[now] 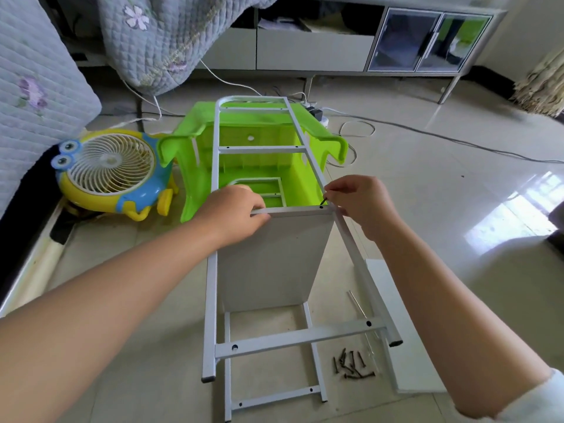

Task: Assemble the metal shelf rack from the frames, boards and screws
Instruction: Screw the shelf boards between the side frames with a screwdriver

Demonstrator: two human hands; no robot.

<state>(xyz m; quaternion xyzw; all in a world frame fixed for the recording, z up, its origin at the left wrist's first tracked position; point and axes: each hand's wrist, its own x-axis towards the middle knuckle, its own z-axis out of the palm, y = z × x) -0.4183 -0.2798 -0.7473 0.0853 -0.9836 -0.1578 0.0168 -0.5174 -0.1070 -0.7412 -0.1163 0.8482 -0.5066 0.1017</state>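
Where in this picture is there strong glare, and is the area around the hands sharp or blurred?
Head view: strong window glare lies on the glossy floor tiles at right; the right hand pinching a dark screw and the left hand on the white board are fairly sharp; the wide lens bends the cabinet and frame lines towards the edges.

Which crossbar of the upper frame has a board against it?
The crossbar under both hands, third from the far end: the white board stands beneath it. The two farther crossbars and the near one are bare.
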